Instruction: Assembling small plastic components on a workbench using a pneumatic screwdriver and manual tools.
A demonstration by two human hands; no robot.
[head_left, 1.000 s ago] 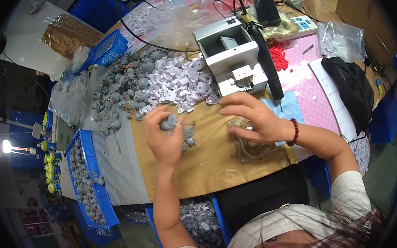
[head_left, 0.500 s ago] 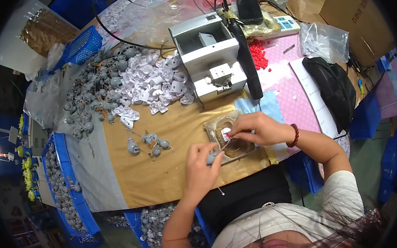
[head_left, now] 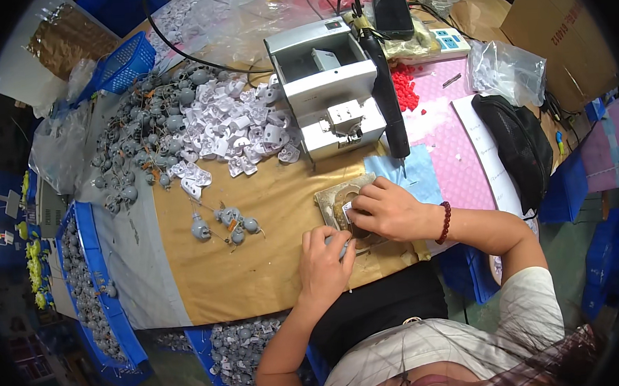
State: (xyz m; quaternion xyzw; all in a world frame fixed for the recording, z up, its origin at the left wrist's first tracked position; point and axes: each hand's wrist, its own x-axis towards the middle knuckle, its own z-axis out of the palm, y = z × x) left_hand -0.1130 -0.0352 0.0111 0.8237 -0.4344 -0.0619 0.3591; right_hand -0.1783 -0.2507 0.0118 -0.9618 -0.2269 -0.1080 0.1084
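My left hand (head_left: 323,262) is closed around a small grey rounded part (head_left: 337,243), at the near left edge of a worn block with a recess (head_left: 325,195). Bent over that block, my right hand (head_left: 391,212) has its fingers pressed together; what they pinch is hidden. A small white plastic piece (head_left: 347,209) shows in the recess beside my right fingers. To the left on the brown table cover lie a few loose grey parts with wires (head_left: 236,227) and another grey part (head_left: 200,228).
Behind the block stand a silver machine (head_left: 320,38) and a black electric screwdriver (head_left: 390,108). White plastic pieces (head_left: 237,130) and wired grey parts (head_left: 147,125) are heaped at left. Red pieces (head_left: 404,89), a black pouch (head_left: 514,143) and a phone (head_left: 392,14) are at right. Blue bins (head_left: 85,223) flank the table.
My right hand has lowered over the block, its fingers curling further in. My left hand has moved slightly right, closer to it. The view has shifted slightly.
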